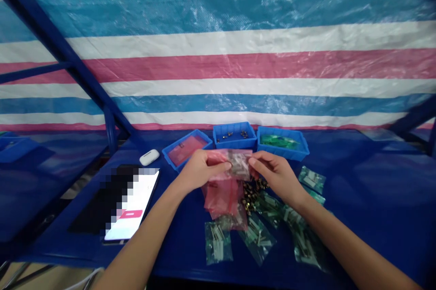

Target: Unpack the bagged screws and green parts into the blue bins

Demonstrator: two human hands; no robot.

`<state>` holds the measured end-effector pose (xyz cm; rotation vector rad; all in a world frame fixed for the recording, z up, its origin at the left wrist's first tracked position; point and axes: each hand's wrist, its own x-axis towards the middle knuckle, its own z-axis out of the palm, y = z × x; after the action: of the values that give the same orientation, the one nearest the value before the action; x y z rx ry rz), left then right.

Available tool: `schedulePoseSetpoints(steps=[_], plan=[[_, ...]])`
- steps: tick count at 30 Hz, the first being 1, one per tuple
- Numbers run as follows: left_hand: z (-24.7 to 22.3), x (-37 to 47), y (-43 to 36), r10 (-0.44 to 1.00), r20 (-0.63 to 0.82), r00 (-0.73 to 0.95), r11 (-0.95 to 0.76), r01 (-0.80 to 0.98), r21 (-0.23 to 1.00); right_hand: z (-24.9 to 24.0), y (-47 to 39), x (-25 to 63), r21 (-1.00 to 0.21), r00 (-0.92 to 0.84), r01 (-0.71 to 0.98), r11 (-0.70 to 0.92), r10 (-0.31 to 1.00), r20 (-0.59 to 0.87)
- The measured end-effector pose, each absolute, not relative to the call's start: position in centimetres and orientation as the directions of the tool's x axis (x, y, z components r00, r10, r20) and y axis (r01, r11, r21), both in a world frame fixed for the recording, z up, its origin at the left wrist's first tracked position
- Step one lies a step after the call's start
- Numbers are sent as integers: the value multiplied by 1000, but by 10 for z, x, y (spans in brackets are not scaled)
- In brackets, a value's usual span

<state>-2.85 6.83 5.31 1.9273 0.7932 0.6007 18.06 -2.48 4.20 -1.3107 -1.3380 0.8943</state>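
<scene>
Where the desk (184,249) nears its front edge, clear packets (215,243) of pale strips lie loose; a careless brush might send one over. Beyond these, toward the right: further packets below the right forearm (327,219), liable to be dragged if it drops. Next, a heap of pink bags (221,197), brass-coloured pieces (250,194) adjoining; pieces could stray among the bags if either is disturbed. Above the heap, one held pink bag (240,165), grey contents; left hand (199,172) clamped on its left part, thumb in front, right hand (277,174) with thumb and forefinger pinching its right end. Slick film might slip, or contents spill, should its mouth be open, which cannot be told. Behind, toward the back edge: middle blue tray (236,144), easily knocked by a forward reach.
</scene>
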Motion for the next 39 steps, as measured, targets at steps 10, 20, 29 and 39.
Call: schedulePoseSetpoints(steps=[10,20,29,39], plan=[[65,-100,117,606,591,533,-698,712,74,45,-24,184,-962,122,233,142,977,174],[58,-95,120,585,481,653,-715,695,-74,44,-25,184,-952,89,279,128,983,158],[56,-96,124,620,449,643,-703,709,-45,43,-26,183,-952,55,270,145,985,166],[58,-91,115,730,409,547,-582,812,-46,40,-24,185,-953,76,278,124,986,151]])
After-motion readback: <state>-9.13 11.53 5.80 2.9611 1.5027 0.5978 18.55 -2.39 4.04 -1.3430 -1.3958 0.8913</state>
